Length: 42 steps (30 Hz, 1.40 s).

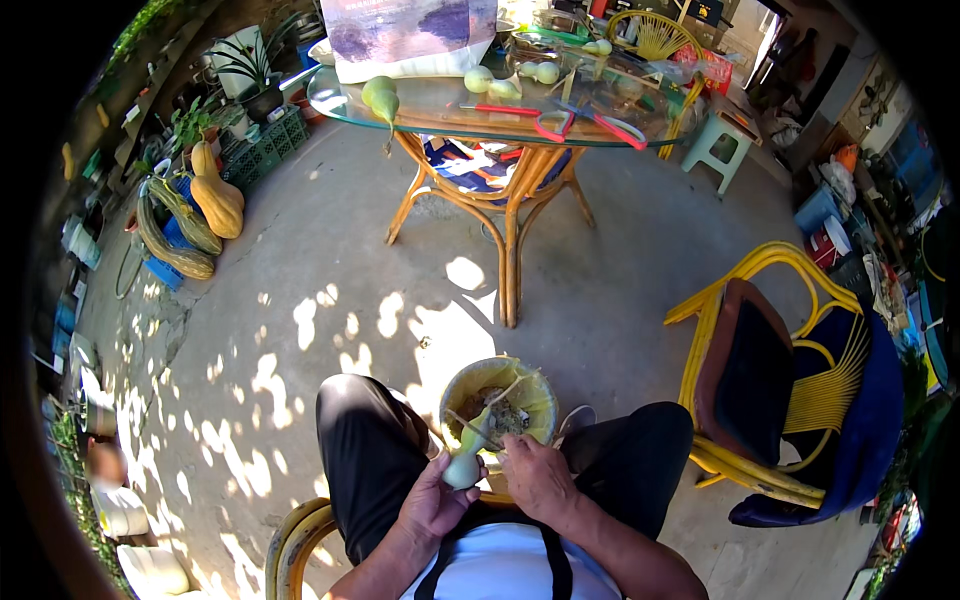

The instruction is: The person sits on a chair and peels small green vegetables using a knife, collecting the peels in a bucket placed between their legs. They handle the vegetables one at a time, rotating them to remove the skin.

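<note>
A small pale green bottle gourd with a stem lies in my left hand, its neck pointing away from me over the bin. My right hand is closed on a thin tool, seemingly a knife, whose blade crosses the gourd's neck. Below both hands, between my knees, stands a round bin with a yellowish liner and scraps inside. On the glass table ahead lie more gourds, red-handled scissors and a slim red-handled tool.
A yellow cane chair with a dark cushion stands at right. Large squashes lie on a blue crate at left. Beyond are a pale green stool, potted plants and a printed bag on the table.
</note>
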Each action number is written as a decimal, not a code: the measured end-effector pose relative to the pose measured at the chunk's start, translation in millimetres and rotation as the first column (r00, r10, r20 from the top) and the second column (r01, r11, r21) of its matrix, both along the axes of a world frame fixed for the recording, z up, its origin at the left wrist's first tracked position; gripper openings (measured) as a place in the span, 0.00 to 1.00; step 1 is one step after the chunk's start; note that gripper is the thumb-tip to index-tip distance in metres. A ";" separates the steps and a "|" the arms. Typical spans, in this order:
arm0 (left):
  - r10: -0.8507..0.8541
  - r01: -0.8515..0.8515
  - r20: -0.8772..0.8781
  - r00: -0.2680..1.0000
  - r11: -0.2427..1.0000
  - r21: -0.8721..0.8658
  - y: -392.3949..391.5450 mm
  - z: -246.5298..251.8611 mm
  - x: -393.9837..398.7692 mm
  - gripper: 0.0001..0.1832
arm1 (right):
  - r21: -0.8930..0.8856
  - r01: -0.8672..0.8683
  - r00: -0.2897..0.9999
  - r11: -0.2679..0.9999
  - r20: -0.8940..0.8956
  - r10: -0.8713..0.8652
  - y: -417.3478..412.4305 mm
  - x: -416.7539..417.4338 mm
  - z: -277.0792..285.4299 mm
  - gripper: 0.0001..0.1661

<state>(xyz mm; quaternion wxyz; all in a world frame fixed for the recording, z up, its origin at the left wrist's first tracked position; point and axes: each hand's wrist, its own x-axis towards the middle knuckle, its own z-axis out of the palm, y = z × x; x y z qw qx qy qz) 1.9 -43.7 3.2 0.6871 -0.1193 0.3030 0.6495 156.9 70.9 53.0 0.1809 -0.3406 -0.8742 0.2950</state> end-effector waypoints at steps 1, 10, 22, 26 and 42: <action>0.006 -0.006 0.012 1.000 1.000 0.002 -0.3 -4.8 -0.9 0.26 | -0.005 -0.025 1.000 1.000 -0.006 0.025 -6.8 1.1 -3.8 0.10; -0.055 0.065 -0.066 0.996 0.984 0.165 0.5 0.4 -2.2 0.26 | 0.118 -0.063 0.995 0.991 0.088 0.053 -7.9 14.7 -5.7 0.15; -0.069 0.097 -0.157 0.985 0.979 0.180 -2.6 4.7 0.8 0.32 | 0.165 0.019 0.968 0.986 0.244 -0.060 36.1 15.0 -12.6 0.18; -0.089 0.122 -0.158 0.983 0.971 0.208 2.0 6.6 0.8 0.32 | 0.163 0.088 0.966 0.983 0.225 -0.124 42.8 13.9 -19.7 0.15; -0.066 0.087 -0.116 0.991 0.978 0.189 0.4 6.2 0.7 0.29 | 0.184 -0.013 0.978 0.983 0.209 -0.027 18.7 10.4 -11.7 0.14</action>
